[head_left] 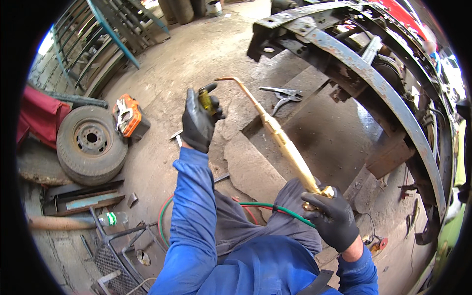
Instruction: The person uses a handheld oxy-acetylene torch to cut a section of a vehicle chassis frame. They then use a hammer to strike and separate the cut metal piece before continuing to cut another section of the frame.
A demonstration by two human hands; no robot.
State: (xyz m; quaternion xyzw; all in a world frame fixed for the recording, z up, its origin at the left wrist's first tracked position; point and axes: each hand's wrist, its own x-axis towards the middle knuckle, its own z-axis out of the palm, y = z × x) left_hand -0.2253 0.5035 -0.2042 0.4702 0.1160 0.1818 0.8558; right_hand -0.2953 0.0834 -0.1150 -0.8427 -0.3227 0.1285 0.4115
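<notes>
My left hand [198, 120], in a black glove, is raised and closed around a small yellow lighter [205, 101]. Close to it is the bent copper tip of a brass gas torch [285, 142], and the two are apart. I see no flame at the tip. My right hand [336, 219], also gloved in black, grips the torch by its valve end at the lower right. Green and red hoses [290, 212] run across my lap toward that hand. Locking pliers [282, 93] lie on the floor beyond the torch.
A long curved vehicle frame [378, 73] arches along the right side. On the left are a wheel with its tyre [91, 142], an orange toolbox [129, 115], a plastic bottle [113, 218] and a metal mesh frame [110, 260]. Metal racks [105, 39] stand at the far left.
</notes>
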